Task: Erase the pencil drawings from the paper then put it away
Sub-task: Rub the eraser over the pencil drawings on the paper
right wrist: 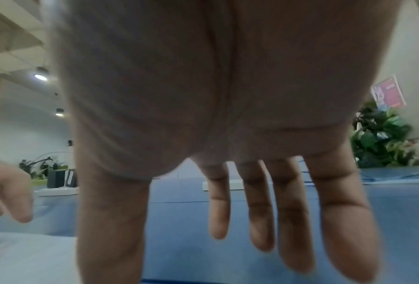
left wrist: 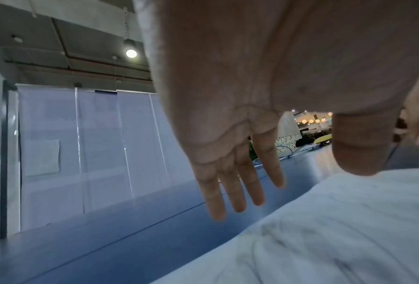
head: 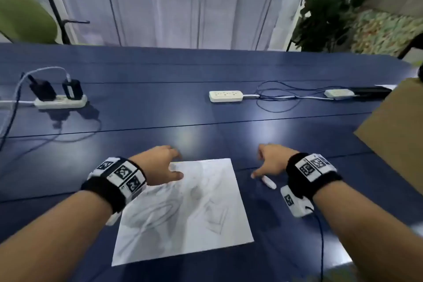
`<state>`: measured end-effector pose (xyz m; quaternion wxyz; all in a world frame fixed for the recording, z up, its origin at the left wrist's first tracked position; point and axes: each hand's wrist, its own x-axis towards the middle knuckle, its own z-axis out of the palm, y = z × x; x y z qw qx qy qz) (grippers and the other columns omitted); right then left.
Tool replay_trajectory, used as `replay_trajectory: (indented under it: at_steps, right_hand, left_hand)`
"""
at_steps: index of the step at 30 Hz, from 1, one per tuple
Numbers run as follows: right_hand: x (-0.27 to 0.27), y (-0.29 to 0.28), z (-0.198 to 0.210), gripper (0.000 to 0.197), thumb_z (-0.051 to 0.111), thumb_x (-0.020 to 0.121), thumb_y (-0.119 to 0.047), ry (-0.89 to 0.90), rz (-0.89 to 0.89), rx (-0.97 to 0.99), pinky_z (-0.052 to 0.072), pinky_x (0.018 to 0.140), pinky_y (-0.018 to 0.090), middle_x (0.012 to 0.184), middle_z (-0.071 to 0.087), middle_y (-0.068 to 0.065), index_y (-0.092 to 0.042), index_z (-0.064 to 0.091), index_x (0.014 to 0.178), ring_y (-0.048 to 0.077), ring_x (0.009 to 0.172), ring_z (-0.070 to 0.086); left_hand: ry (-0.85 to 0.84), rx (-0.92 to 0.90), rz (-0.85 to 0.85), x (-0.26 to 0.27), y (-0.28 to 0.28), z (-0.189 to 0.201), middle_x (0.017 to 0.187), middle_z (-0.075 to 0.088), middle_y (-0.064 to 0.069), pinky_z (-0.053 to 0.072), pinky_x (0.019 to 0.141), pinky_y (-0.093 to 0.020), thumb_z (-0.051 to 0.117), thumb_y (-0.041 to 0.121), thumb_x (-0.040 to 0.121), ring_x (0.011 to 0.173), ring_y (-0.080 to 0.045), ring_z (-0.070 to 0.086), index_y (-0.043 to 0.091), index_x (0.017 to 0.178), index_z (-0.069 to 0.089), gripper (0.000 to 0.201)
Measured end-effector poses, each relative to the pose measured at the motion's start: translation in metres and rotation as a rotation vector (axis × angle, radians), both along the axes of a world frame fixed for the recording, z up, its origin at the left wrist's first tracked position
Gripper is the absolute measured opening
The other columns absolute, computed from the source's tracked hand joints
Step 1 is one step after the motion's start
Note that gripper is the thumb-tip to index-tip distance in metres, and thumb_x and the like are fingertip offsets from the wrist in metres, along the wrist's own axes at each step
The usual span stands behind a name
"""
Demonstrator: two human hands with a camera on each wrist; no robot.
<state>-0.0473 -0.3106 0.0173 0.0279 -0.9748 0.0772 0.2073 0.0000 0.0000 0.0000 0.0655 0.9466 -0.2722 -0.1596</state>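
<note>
A white sheet of paper (head: 183, 210) with faint pencil drawings lies on the blue table (head: 160, 117) in front of me. My left hand (head: 163, 165) hovers over its far left corner, fingers (left wrist: 235, 188) straight and holding nothing, with the paper (left wrist: 325, 230) just below. My right hand (head: 272, 161) is right of the sheet, fingers (right wrist: 264, 221) spread and empty. A small white eraser (head: 269, 181) lies on the table just beneath that hand, near the thumb. The right wrist view shows only a corner of the paper (right wrist: 21, 259); the eraser is hidden there.
A white power strip (head: 60, 102) with black adapters sits far left, another strip (head: 226, 95) at centre back, a third (head: 338, 93) far right, with loose cables between. A brown cardboard sheet (head: 398, 135) covers the right side. A plant (head: 332, 7) stands behind.
</note>
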Motion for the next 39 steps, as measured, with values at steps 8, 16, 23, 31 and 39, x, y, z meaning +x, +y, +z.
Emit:
replay_trajectory:
  at_steps: [8,16,23,31,39]
  right_hand:
    - [-0.042,0.016,-0.016,0.031,0.081,0.073,-0.033,0.008,-0.076,-0.113,0.047,0.067,0.027,0.092,0.072,0.009,-0.010,0.061,0.071,0.026,0.087,0.068]
    - [-0.047,0.024,-0.021,0.007,0.070,0.082,-0.025,-0.305,0.053,0.179,0.047,0.071,0.023,0.080,0.067,-0.004,-0.019,0.068,0.085,0.016,0.078,0.063]
    - [-0.030,0.089,-0.012,0.015,0.060,0.092,-0.016,-0.310,0.124,0.781,0.043,0.042,0.027,0.082,0.063,0.007,-0.012,0.058,0.106,0.025,0.067,0.072]
    - [-0.006,0.119,-0.024,0.006,0.062,0.087,-0.015,-0.232,0.291,0.532,0.050,0.048,0.017,0.080,0.068,-0.003,-0.018,0.063,0.093,0.001,0.053,0.063]
    - [-0.008,0.108,-0.036,0.015,0.064,0.086,-0.018,-0.265,0.312,0.377,0.041,0.072,0.019,0.093,0.069,0.001,-0.018,0.069,0.100,0.014,0.084,0.057]
  left_hand:
    - [-0.072,0.049,0.049,-0.033,0.020,-0.007,0.135,0.053,0.000,0.041,0.103,-0.032,0.062,0.055,0.086,0.125,-0.020,0.050,0.026,0.136,0.050,0.059]
    - [-0.037,0.089,0.147,-0.047,0.074,-0.006,0.139,0.053,0.003,0.039,0.100,-0.026,0.067,0.048,0.085,0.127,-0.017,0.050,0.021,0.143,0.045,0.068]
    - [-0.012,0.115,0.115,-0.039,0.065,-0.019,0.116,0.064,-0.003,0.048,0.085,-0.030,0.071,0.045,0.077,0.110,-0.025,0.059,0.017,0.118,0.058,0.051]
    - [-0.010,0.006,-0.065,-0.040,-0.011,-0.037,0.094,0.066,0.003,0.053,0.074,-0.032,0.077,0.053,0.065,0.089,-0.023,0.064,0.020,0.096,0.062,0.047]
    - [-0.007,0.164,-0.201,-0.023,-0.009,-0.043,0.164,0.010,0.007,0.020,0.115,-0.051,0.066,0.071,0.072,0.151,-0.017,0.007,0.022,0.155,0.020,0.107]
